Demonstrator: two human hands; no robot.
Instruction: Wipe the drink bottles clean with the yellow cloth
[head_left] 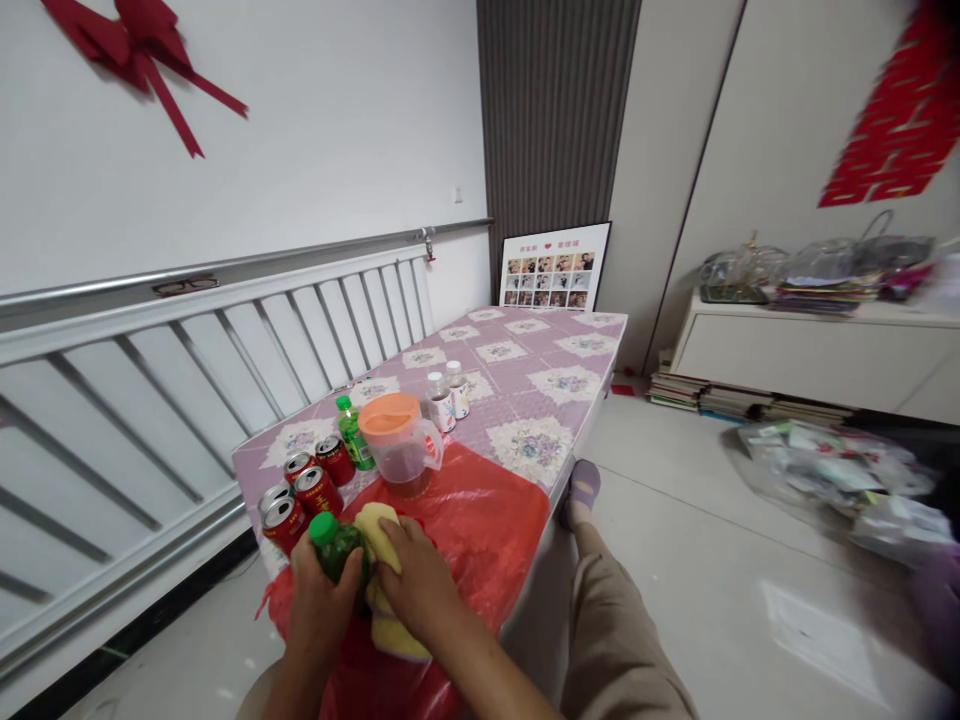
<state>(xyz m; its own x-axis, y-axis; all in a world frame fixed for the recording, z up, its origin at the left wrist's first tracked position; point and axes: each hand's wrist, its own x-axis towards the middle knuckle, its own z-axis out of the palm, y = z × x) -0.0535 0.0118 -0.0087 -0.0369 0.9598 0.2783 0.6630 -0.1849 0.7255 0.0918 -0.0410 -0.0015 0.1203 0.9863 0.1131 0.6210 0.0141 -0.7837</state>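
My left hand (319,595) is wrapped round a green plastic bottle (335,549) with a green cap, held upright. A yellow cloth (381,538) is gripped in my right hand (416,575) and pressed against the bottle's right side; part of it hangs below the fingers. Both hands are over a red plastic sheet or bag (480,510) at the table's near end. Just left of the bottle stand several red drink cans (318,492). Behind them is a second green bottle (355,436), beside a clear pitcher (405,460) with an orange lid.
Two small white-capped bottles (441,402) stand beyond the pitcher on the flowered tablecloth (566,385). A white radiator (300,340) runs along the left wall. Plastic bags (832,465) lie on the floor at right, near a low white cabinet (810,350).
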